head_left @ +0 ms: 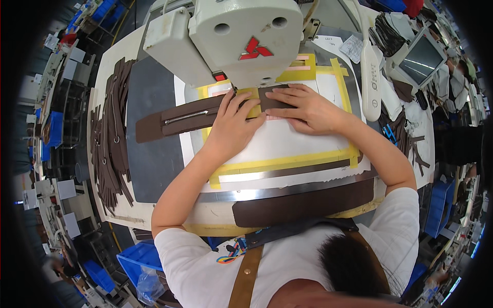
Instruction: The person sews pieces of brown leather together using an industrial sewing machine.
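A dark brown strap-like panel (152,128) with a silver zipper (187,117) set into it lies across the white template sheet. My left hand (229,126) rests on its right end, fingers spread and pressing downward. On a second brown piece (267,92), just to the right, my right hand (313,110) lies with fingers stretched out flat. Between the two pieces shows a narrow yellow strip (252,109). Above both hands looms the white head of a sewing machine (246,33); its needle area is mostly hidden. Yellow tape (287,163) edges the template.
A bundle of brown straps (117,118) hangs over the table's left side. At the front edge lies a long brown panel (308,203). A white handheld device (370,82) and a screen (421,59) stand at the right. A blue bin (138,262) is below.
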Demonstrator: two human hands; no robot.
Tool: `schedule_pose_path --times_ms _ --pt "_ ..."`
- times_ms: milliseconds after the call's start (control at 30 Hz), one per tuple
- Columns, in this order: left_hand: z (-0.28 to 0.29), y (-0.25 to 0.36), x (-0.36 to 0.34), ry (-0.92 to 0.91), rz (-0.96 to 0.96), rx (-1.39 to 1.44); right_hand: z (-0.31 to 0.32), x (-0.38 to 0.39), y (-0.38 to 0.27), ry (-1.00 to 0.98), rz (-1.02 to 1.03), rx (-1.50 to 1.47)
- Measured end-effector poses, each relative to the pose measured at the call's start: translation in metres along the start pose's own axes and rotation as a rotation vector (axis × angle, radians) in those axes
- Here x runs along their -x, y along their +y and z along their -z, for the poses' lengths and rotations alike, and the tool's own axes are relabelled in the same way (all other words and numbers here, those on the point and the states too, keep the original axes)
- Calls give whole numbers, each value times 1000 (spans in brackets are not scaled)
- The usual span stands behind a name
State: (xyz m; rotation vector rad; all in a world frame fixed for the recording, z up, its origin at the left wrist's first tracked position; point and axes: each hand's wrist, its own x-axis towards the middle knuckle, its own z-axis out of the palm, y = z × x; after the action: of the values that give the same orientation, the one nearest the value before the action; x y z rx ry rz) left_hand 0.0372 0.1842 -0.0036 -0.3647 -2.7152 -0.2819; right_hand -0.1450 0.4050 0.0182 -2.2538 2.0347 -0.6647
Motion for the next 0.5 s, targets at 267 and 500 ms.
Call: schedule_pose_path --times_ms 267,500 --pt "1 0 -1 15 -3 80 0 0 3 2 16 10" --pt "2 -22 5 116 123 276 -2 1 -1 -31 -6 -14"
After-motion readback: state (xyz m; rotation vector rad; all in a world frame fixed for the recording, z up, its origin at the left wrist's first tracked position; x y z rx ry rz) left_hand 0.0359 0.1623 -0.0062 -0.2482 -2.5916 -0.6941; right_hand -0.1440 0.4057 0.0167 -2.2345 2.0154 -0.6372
